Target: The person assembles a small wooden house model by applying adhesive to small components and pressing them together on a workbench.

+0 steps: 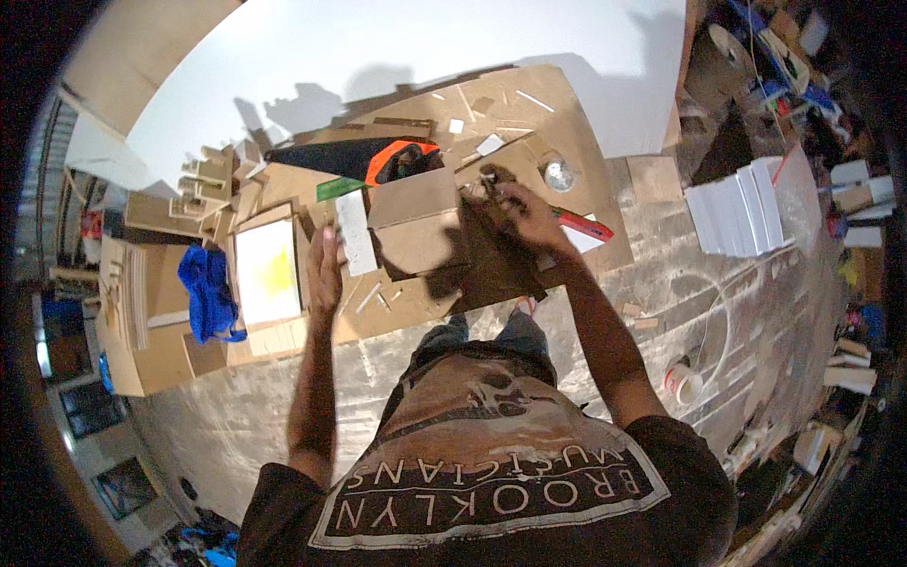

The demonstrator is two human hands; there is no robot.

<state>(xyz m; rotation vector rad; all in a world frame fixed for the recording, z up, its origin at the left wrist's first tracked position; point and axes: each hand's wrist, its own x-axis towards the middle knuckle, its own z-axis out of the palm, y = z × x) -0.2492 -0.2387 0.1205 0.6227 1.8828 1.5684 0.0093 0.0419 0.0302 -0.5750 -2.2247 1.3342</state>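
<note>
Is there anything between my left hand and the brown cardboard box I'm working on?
Yes. A white rectangular strip lies between the left hand and the cardboard box. The right hand is already at the box's far corner.

Brown cardboard box at centre, white boxes right.

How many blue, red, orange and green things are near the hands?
Blue: 1, cloth
Red: 1, knife handle
Orange: 1, saw handle
Green: 1, ruler
Total: 4
</note>
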